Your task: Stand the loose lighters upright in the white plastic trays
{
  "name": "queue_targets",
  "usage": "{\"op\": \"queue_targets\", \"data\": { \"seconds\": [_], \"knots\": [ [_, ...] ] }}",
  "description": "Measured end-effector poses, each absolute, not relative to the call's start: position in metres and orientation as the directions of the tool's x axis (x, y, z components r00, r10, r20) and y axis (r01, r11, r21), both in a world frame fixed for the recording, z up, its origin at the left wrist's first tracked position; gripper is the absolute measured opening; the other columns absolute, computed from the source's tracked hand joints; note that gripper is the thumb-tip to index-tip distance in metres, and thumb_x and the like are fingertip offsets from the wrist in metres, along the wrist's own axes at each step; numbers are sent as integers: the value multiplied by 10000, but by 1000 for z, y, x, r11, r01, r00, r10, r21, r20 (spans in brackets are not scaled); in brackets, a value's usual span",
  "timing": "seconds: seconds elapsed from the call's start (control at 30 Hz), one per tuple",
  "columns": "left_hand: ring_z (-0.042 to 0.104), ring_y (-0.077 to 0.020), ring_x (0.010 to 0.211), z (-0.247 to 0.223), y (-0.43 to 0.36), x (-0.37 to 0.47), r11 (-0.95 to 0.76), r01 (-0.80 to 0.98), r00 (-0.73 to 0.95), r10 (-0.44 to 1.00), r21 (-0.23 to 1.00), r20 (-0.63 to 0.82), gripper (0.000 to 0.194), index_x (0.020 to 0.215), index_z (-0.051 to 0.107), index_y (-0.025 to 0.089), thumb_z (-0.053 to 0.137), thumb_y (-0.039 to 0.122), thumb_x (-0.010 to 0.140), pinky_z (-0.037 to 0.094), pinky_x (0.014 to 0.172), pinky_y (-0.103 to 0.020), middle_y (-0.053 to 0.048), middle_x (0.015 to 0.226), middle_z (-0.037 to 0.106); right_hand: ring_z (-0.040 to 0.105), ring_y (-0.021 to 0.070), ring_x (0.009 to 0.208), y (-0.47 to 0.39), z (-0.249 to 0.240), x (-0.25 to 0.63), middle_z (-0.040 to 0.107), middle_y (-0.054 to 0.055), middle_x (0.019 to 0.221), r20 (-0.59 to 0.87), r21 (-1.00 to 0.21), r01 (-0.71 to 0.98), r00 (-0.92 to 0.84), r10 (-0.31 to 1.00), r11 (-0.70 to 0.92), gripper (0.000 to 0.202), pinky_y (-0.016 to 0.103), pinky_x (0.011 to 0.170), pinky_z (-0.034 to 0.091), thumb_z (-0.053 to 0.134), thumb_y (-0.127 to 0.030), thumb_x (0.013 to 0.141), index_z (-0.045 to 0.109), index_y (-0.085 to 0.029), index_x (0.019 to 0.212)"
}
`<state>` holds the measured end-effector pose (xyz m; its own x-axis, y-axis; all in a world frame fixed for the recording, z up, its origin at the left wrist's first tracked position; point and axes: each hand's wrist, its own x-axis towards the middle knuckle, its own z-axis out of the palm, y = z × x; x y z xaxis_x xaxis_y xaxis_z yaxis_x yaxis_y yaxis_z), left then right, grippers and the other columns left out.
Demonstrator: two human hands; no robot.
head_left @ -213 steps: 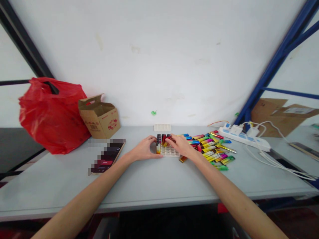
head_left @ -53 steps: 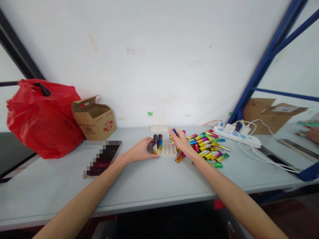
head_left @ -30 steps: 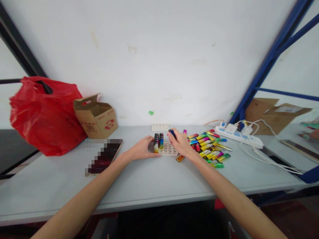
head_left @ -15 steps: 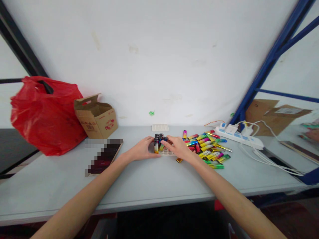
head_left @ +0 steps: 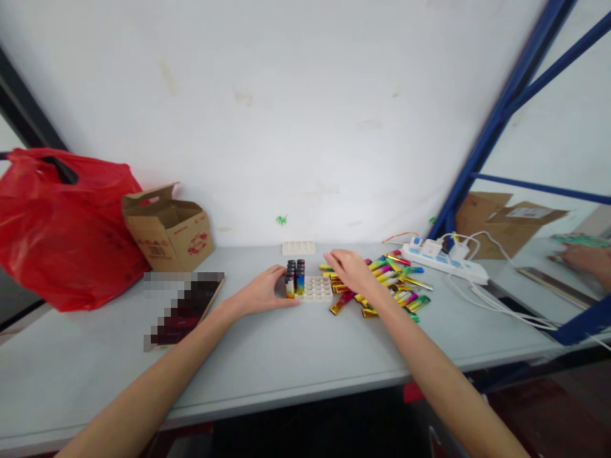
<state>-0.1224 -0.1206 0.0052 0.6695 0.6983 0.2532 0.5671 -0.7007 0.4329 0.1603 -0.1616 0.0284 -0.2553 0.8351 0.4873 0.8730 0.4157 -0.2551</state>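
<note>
In the tray, a second column of upright lighters has been filled, other holes left bare. The left hand is spread beside them; the right hand has been moved to loose lighters, its fingers' hold hidden.

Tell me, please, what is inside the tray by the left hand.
Lighters with dark tops stand upright at the left end of the tray; their bottoms and the tray under them are covered.

A red plastic bag sits left of the left fingers, beside an open brown cardboard box. A long white plastic power strip lies right of the right fingers, near a blue metal frame.
</note>
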Motion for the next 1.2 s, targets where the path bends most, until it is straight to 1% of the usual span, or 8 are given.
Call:
{"op": "queue_targets", "data": {
  "seconds": [0.13, 0.3, 0.53, 0.83, 0.9, 1.0, 1.1, 1.2],
  "knots": [
    [669, -351, 1135, 6, -121, -122, -689, 584, 655, 713, 430, 252, 668, 1160, 666, 196, 814, 671, 715, 533, 1030, -442, -127, 1232, 686, 640, 245, 1051, -144, 20, 217, 706, 135, 1069, 501, -220, 960, -43, 865, 175, 213, 316, 956, 438, 503, -252, 1060, 689, -149, 1057],
    [672, -354, 1131, 6, -121, -122, -687, 582, 657, 713, 435, 245, 651, 1155, 669, 205, 812, 665, 718, 543, 1020, -455, -125, 1228, 690, 635, 281, 1191, -133, 11, 241, 690, 178, 1247, 380, -192, 980, 121, 917, -49, 301, 359, 1021, 451, 513, -284, 1049, 663, -128, 1258],
    [671, -358, 1141, 5, -120, -122, -690, 582, 659, 710, 431, 247, 662, 1146, 672, 196, 805, 682, 715, 544, 1022, -457, -135, 1232, 687, 673, 349, 1178, -116, 16, 198, 727, 213, 1232, 157, -137, 983, 144, 977, -123, 470, 465, 1013, 457, 585, -505, 1011, 650, -141, 1299],
    [658, -350, 1127, 5, -120, -122, -687, 584, 666, 710, 433, 227, 666, 1157, 656, 182, 801, 674, 733, 532, 1026, -467, -152, 1225, 677, 675, 231, 1119, -111, 19, 191, 713, 149, 1119, 301, -324, 943, 33, 953, 70, 208, 320, 976, 488, 524, -189, 1006, 672, -142, 1144],
    [663, -351, 1116, 5, -120, -122, -690, 580, 665, 708, 434, 237, 664, 1148, 661, 188, 801, 683, 728, 536, 1015, -465, -147, 1211, 682, 702, 189, 875, -113, 21, 190, 702, 72, 929, 317, -537, 829, 26, 948, 157, 178, 295, 821, 527, 487, -253, 1017, 641, -172, 1057],
    [664, -357, 1132, 5, -121, -123, -692, 570, 663, 706, 443, 249, 674, 1169, 660, 193, 805, 679, 726, 533, 1025, -467, -146, 1228, 683, 556, 120, 521, -119, 22, 178, 611, -45, 735, 256, -896, 383, 32, 966, 225, 201, 245, 546, 446, 510, -382, 963, 546, -218, 1074],
    [656, -358, 1162, 4, -122, -124, -684, 565, 662, 710, 461, 242, 706, 1226, 645, 192, 814, 660, 726, 522, 1051, -473, -152, 1273, 674, 372, 80, 424, -128, 24, 160, 493, -112, 630, 152, -986, 62, -40, 988, 154, 326, 198, 438, 268, 601, -506, 870, 486, -250, 1037],
    [649, -359, 1183, 3, -121, -124, -682, 554, 662, 709, 478, 245, 745, 1271, 632, 194, 822, 656, 719, 512, 1067, -483, -154, 1296, 672, 245, 68, 423, -139, 27, 142, 368, -124, 593, 101, -995, -15, -62, 993, 100, 469, 200, 422, 172, 579, -700, 840, 427, -257, 869]
  ]
}}
